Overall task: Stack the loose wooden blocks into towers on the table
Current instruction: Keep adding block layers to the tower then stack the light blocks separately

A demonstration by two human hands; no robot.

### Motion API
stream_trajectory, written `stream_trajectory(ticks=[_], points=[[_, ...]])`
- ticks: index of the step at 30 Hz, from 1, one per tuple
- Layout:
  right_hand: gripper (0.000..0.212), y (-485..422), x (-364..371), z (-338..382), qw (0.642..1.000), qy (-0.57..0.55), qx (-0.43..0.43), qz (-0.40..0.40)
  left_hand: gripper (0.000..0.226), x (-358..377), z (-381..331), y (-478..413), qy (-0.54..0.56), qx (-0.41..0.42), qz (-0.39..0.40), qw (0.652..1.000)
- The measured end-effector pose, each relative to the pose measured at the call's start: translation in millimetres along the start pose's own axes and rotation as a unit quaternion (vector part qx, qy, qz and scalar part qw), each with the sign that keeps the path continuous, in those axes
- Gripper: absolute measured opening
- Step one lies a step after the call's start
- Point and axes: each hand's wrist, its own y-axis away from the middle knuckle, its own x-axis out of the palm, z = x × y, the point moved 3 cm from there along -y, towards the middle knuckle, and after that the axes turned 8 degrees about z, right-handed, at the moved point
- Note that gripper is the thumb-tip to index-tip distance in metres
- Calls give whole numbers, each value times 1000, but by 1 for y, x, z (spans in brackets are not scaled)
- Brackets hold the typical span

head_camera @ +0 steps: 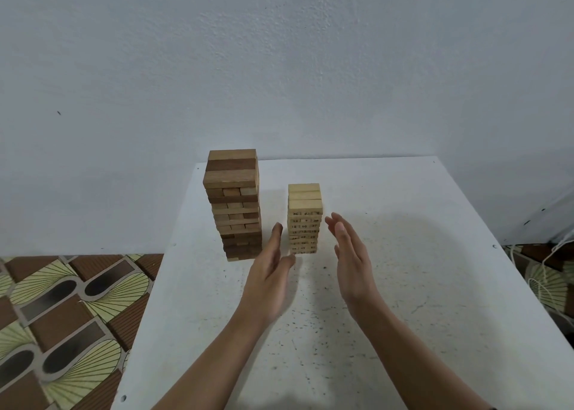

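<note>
Neither hand holds anything: the left hand [267, 274] and the right hand [352, 265] are both flat, fingers straight and together, palms turned towards each other. Between them stands the pale tower [304, 220] of light wooden blocks, printed numbers showing on the block ends. The fingertips come just beside its left and right sides, and a narrow gap shows on each side. The left thumb lies close to the tower's base. Just to the left stands the darker tower [234, 204], taller, in mixed brown blocks. Both towers rest upright on the white table [419, 285], which is speckled with small marks. Behind is a pale wall [279, 67]. Patterned floor [62, 316] shows on the left, white cords [556, 254] on the right.
</note>
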Motion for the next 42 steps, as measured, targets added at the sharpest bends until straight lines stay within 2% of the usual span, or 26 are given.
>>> stream_trajectory(ticks=[5,11,21,29,33,38,42], points=[[49,3,5,-11,999,8,24,40,56,3,11,-6,-3,2,16,1000],[67,-2,12,-7,997,-2,11,78,58,4,11,-8,-7,17,26,1000],[59,-5,16,-7,996,-3,10,93,57,6,13,-13,-32,31,36,998],[70,-7,16,-3,997,-10,0,77,57,6,9,-11,-29,19,30,999],[64,-12,12,12,997,-26,-23,69,58,4,-7,-12,-3,49,24,999],[56,-14,18,23,994,-33,-44,97,56,7,-16,-14,22,83,29,996],[59,-14,21,24,993,-33,-53,104,57,8,-13,-14,33,80,29,996]])
